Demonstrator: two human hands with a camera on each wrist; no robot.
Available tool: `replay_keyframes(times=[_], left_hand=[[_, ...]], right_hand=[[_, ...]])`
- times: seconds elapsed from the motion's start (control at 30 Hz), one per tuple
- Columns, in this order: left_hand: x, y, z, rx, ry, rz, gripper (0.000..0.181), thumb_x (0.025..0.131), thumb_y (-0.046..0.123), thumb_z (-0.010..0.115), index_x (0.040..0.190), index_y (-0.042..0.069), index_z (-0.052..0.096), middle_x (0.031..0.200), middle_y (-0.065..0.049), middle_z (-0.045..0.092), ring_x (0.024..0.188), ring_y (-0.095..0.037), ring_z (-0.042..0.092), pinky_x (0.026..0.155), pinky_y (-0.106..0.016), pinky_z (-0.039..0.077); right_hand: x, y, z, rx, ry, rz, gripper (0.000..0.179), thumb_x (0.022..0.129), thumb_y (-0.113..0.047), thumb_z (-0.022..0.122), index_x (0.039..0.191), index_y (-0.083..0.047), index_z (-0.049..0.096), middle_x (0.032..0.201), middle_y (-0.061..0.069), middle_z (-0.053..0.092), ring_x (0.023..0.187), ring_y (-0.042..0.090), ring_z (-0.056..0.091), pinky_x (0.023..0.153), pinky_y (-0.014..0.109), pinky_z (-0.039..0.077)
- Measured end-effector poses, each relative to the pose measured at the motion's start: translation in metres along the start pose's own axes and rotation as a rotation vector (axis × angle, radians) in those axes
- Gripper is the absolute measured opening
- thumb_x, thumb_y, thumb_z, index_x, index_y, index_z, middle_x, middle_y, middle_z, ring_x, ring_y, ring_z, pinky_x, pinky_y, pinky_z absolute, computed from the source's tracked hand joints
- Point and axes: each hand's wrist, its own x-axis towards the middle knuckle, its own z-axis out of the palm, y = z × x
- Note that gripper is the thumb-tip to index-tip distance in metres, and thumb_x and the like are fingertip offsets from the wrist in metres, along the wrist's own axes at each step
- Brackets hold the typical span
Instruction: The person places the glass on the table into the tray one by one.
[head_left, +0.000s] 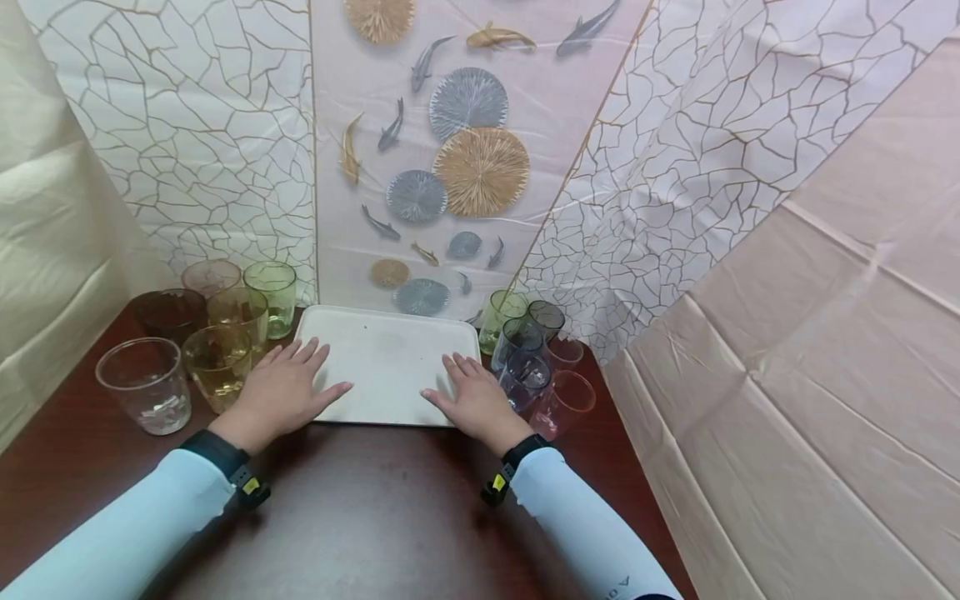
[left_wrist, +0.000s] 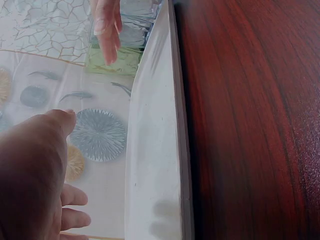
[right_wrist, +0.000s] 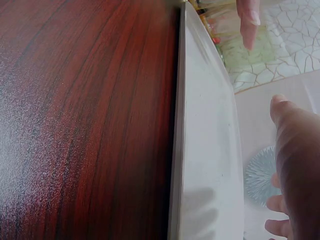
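Reaching from pale sleeves (head_left: 142, 517) at six o'clock, with left hand (head_left: 281, 387) and right hand (head_left: 480, 400) straight-fingered and gripping nothing, over the nine and three o'clock ends of the white tray (head_left: 386, 367), at twelve o'clock on the table (head_left: 360, 508). Looks light, stiff and slightly slick; probably best held by both short rims, minding tinted cups (head_left: 217, 362), likely fragile, clustered at nine and three o'clock.

Table's (head_left: 360, 508) a dark reddish-brown with streaky wood grain and a bit of shine. White tray (head_left: 390, 367) with rounded corners sits toward the back, glasses (head_left: 217, 367) crowded on its left (clear, yellow, green, pinkish, really dark brown), plus more tumblers (head_left: 525, 377) on its right, green, blue, smoky and pink.
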Motion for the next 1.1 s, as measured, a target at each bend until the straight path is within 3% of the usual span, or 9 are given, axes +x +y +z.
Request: replay_keyframes(times=[0.33,0.47,0.67,0.8,0.93,1.1], left_hand=[[0.000,-0.004,0.002,0.007,0.004,0.002,0.096,0.101,0.074,0.036,0.157,-0.004,0.041,0.162,-0.027,0.034,0.147,-0.049,0.029,0.121,-0.065,0.021],[0.000,-0.005,0.003,0.009,0.005,0.005,0.096,0.101,0.074,0.035,0.157,-0.004,0.041,0.162,-0.028,0.034,0.147,-0.049,0.029,0.121,-0.065,0.022],[-0.009,-0.004,0.003,-0.080,0.046,-0.006,0.091,0.102,0.069,0.044,0.157,-0.005,0.041,0.159,-0.030,0.038,0.143,-0.050,0.034,0.115,-0.068,0.030],[-0.028,-0.007,-0.001,-0.207,0.129,-0.050,0.084,0.102,0.064,0.051,0.152,-0.004,0.048,0.152,-0.030,0.047,0.137,-0.050,0.041,0.108,-0.070,0.037],[-0.060,-0.016,-0.007,-0.305,0.168,-0.114,0.078,0.101,0.062,0.053,0.144,-0.004,0.055,0.144,-0.030,0.053,0.129,-0.050,0.049,0.100,-0.071,0.043],[-0.101,-0.034,-0.010,-0.339,0.226,-0.172,0.061,0.102,0.052,0.060,0.132,-0.001,0.063,0.132,-0.029,0.061,0.118,-0.050,0.057,0.090,-0.070,0.046]], right_hand=[[0.000,0.000,0.003,0.009,-0.001,-0.005,0.099,0.095,-0.086,0.020,0.168,-0.019,0.023,0.172,0.003,0.020,0.155,0.028,0.018,0.127,0.044,0.018],[-0.001,0.000,0.008,0.038,0.013,-0.006,0.096,0.097,-0.084,0.026,0.168,-0.018,0.024,0.172,0.005,0.020,0.155,0.029,0.018,0.127,0.045,0.018],[-0.008,0.003,0.027,0.065,-0.007,-0.019,0.088,0.101,-0.074,0.036,0.168,-0.018,0.025,0.172,0.007,0.021,0.156,0.029,0.016,0.126,0.050,0.021],[-0.014,0.008,0.042,0.043,-0.041,-0.043,0.087,0.103,-0.074,0.031,0.167,-0.017,0.027,0.172,0.009,0.021,0.155,0.033,0.017,0.124,0.055,0.023],[-0.017,0.011,0.053,0.037,-0.050,-0.048,0.086,0.103,-0.074,0.026,0.166,-0.016,0.030,0.171,0.009,0.021,0.156,0.033,0.016,0.124,0.055,0.022],[-0.018,0.013,0.063,0.010,-0.053,-0.028,0.087,0.102,-0.076,0.025,0.167,-0.019,0.028,0.172,0.007,0.019,0.156,0.031,0.014,0.125,0.055,0.020]])
